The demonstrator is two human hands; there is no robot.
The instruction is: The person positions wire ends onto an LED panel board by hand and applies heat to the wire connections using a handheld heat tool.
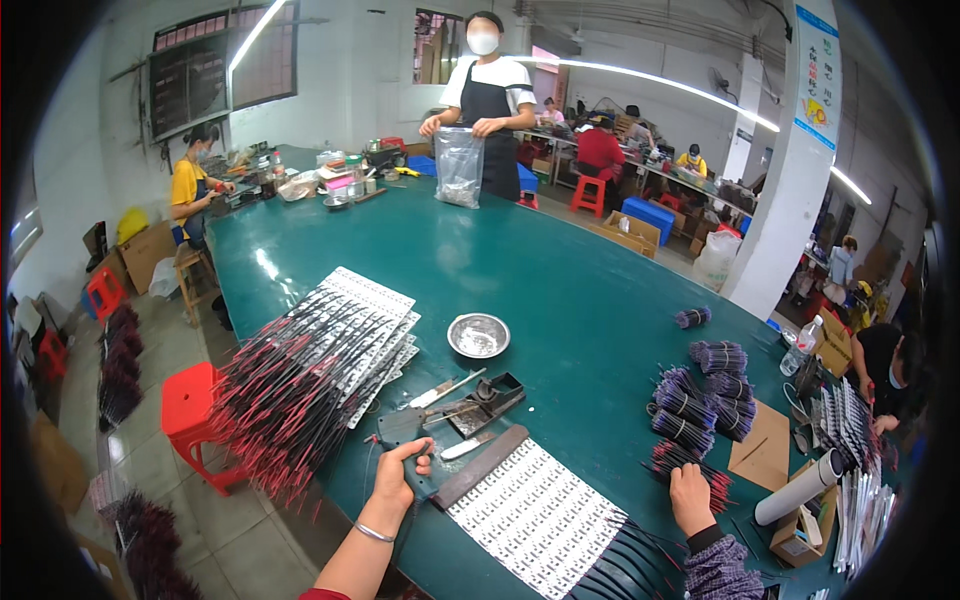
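Observation:
My left hand [402, 472], a bracelet at its wrist, is closed round the handle of a dark gun-shaped soldering tool [400, 426]. Beside it a white sheet of small circuit boards [540, 508] lies flat, with a dark bar [483, 467] along its left edge. Black wires [625, 562] stick out from the sheet's lower right side. At the right, my right hand [690, 497] has its fingers curled onto a bundle of red-tipped wires [715, 487]; its fingertips are partly hidden. A dark metal stand [490, 402] is just beyond the tool.
Wired sheets [345, 310] are piled at the left, beside a metal bowl [479, 336]. Purple wire bundles [683, 432], a white tube [798, 487] and a bottle [802, 347] stand at the right. Across the green table [590, 290] a person holds a plastic bag [459, 170].

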